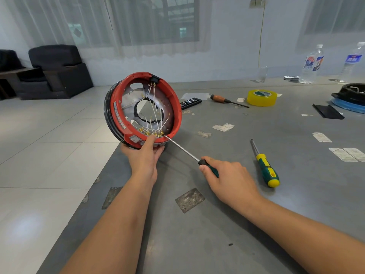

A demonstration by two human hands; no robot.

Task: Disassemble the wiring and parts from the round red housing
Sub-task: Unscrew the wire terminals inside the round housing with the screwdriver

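The round red housing (176,107) is tilted up on its edge at the table's left corner, its open side facing me. White wires (153,113) with brass terminals cross its silver inner plate from a black socket at the top to the bottom rim. My left hand (145,155) grips the bottom rim, thumb inside near the terminals. My right hand (227,180) holds a green-handled screwdriver (182,148); its metal tip touches the terminals at the lower rim.
On the grey table (217,224) lie a second green-and-yellow screwdriver (265,169), an orange-handled screwdriver (227,100), a yellow tape roll (261,97), a black bit case (190,101) and a black-and-blue part (349,97) at the right edge. Two bottles (312,64) stand at the back.
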